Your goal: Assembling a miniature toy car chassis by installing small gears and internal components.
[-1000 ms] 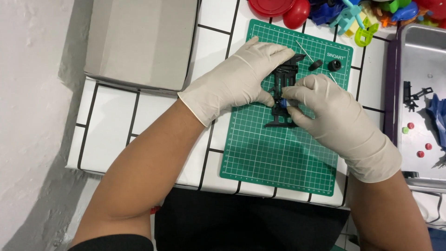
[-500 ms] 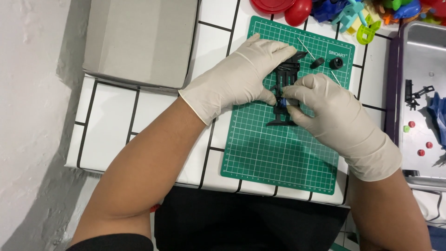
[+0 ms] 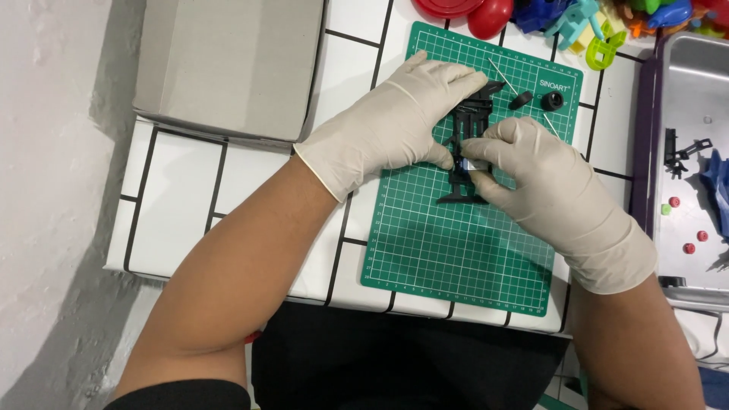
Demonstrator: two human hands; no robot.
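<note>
Both my hands wear pale latex gloves and meet over a green cutting mat [image 3: 456, 250]. My left hand [image 3: 387, 125] wraps its fingers over the upper part of a small black plastic model frame [image 3: 465, 152]. My right hand [image 3: 531, 171] pinches the same frame from the right at its middle, where a small blue and white piece shows. The frame's flat black foot rests on the mat below the fingers. Two small black wheels [image 3: 552, 101] and thin metal rods [image 3: 500, 74] lie on the mat beyond my hands.
A grey cardboard box [image 3: 228, 64] sits at the far left of the white tiled table [image 3: 175, 212]. Colourful plastic toy parts [image 3: 592, 30] lie along the far edge. A metal tray [image 3: 695, 152] at the right holds small black, red and blue pieces.
My hands have shifted slightly on the black frame; the left fingers now reach further over its top. The frame stays on the mat at the same spot.
</note>
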